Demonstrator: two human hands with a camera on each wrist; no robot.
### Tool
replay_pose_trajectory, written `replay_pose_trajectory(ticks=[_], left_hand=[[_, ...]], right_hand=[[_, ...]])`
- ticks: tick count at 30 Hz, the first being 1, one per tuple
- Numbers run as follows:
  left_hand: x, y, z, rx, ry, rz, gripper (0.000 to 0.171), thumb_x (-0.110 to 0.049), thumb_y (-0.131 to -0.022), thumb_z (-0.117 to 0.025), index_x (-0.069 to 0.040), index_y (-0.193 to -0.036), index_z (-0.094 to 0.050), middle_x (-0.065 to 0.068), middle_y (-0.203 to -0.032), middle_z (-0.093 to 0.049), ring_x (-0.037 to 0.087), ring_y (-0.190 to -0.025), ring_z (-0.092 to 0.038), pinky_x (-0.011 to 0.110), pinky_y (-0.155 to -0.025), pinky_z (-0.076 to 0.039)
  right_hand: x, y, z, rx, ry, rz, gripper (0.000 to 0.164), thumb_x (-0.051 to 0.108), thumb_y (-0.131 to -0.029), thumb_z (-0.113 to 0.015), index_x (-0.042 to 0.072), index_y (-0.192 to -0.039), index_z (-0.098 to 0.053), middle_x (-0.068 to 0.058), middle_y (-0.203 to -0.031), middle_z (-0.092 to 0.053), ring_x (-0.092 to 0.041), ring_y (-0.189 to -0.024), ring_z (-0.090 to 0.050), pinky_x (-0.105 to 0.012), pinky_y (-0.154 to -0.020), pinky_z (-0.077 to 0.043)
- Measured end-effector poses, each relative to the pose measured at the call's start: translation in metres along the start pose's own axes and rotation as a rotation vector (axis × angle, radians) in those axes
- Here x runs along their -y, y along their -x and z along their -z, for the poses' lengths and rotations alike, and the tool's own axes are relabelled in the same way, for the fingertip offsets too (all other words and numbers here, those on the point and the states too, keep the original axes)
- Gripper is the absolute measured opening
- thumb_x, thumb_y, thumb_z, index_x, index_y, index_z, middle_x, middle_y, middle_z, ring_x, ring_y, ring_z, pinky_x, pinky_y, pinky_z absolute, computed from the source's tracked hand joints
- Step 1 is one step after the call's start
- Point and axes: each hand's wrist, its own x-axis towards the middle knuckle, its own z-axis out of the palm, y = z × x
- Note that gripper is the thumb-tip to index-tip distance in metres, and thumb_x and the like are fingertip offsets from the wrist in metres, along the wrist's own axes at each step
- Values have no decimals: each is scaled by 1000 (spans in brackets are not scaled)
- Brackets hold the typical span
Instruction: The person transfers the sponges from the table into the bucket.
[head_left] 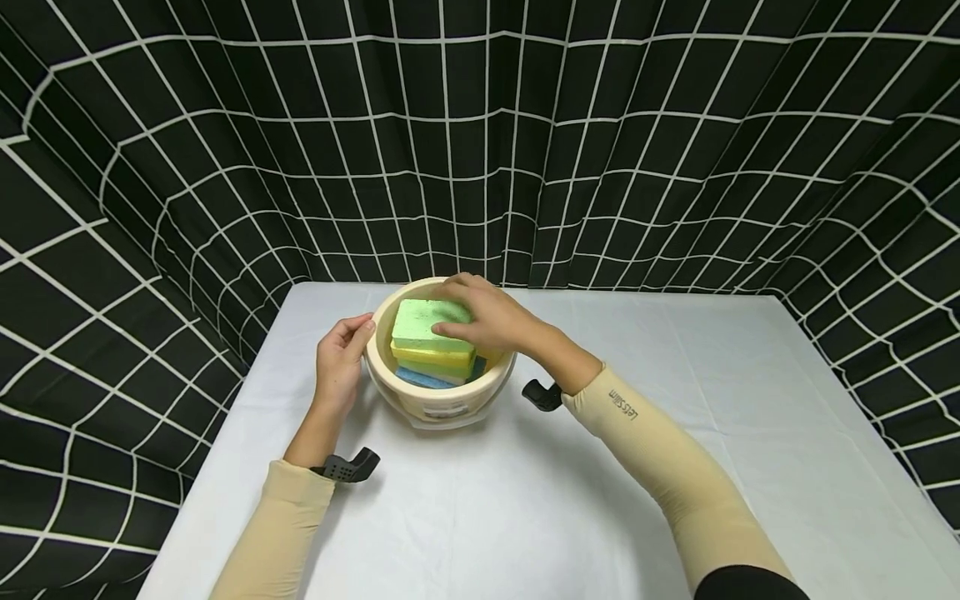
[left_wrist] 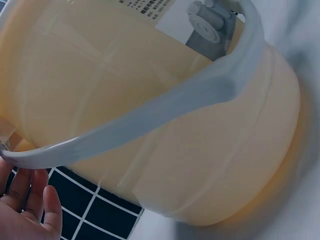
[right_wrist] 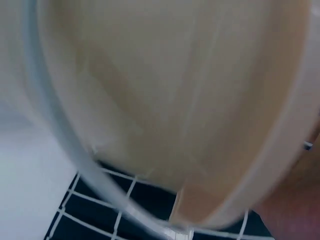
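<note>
A cream bucket stands on the white cloth with a stack of sponges inside it. Uppermost is a light green sponge, above a yellow sponge and a blue one. My right hand reaches over the bucket's right rim and grips the light green sponge, thumb on the near side and fingers over the far side. At the left rim, my left hand holds the bucket between thumb and fingers. The left wrist view has those fingers at the end of the grey handle.
The handle hangs down the bucket's near side, by a printed label. White cloth covers the table. A black curtain with white grid lines surrounds the back and sides. Both wrists carry black camera mounts.
</note>
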Motion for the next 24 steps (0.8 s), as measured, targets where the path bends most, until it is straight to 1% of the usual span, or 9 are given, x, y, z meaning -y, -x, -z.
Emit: replay_pose_trajectory(ticks=[3,6,11,16,19,22,23,24], left_hand=[[1,0,2,14,-14,-14,31,-14,-98,-57,7,-121,-59,-10,-106,-64,1,-99,-62,11,-87,-55],[0,1,6,37,-30,-31,34,-15,-99,-56,8,-124,-58,-13,-105,-65,0,-98,-63,12,-86,-55],[-1,0,11,88,-51,-59,35,-14,-99,-55,7,-126,-57,-15,-105,-65,-1,-98,-62,13,-84,-54],[0,-2,15,102,-69,-78,35,-17,-101,-53,7,-126,-56,-12,-109,-63,0,-101,-61,12,-87,-54],[1,-2,20,98,-112,-99,36,-18,-101,-52,8,-126,-56,-14,-106,-63,-1,-101,-61,11,-89,-54],[3,-3,26,100,-165,-134,35,-17,-102,-51,9,-124,-57,-17,-101,-65,-4,-97,-63,11,-88,-55],[4,-4,29,99,-182,-153,34,-16,-101,-51,10,-123,-57,-14,-101,-65,-5,-96,-63,11,-87,-55],[5,-4,31,101,-198,-172,34,-14,-101,-51,11,-123,-57,-9,-102,-68,-6,-94,-63,10,-87,-55]], right_hand=[[-6,11,5,-72,-58,-35,51,41,-91,-66,14,-134,-58,-7,-138,-52,-26,-131,-45,-47,-113,-41],[-14,24,7,-143,-108,-58,48,39,-91,-66,11,-130,-59,-7,-137,-51,-26,-132,-44,-50,-114,-40],[-31,46,9,-232,-145,-106,45,36,-92,-66,11,-129,-60,-7,-136,-53,-27,-131,-46,-52,-111,-42],[-52,64,6,-276,-171,-212,46,38,-94,-64,12,-131,-58,-8,-138,-52,-30,-130,-48,-52,-98,-50],[-68,75,0,-297,-172,-265,49,41,-94,-62,11,-132,-57,-10,-139,-52,-31,-131,-48,-54,-99,-50],[-84,86,-7,-318,-156,-316,52,43,-94,-61,9,-134,-56,-12,-139,-52,-33,-129,-49,-55,-100,-48],[-89,90,-9,-323,-150,-333,53,43,-95,-60,8,-134,-55,-13,-139,-52,-34,-127,-50,-56,-100,-48],[-93,94,-12,-326,-142,-351,54,43,-95,-60,8,-135,-55,-14,-139,-51,-35,-127,-50,-56,-100,-48]])
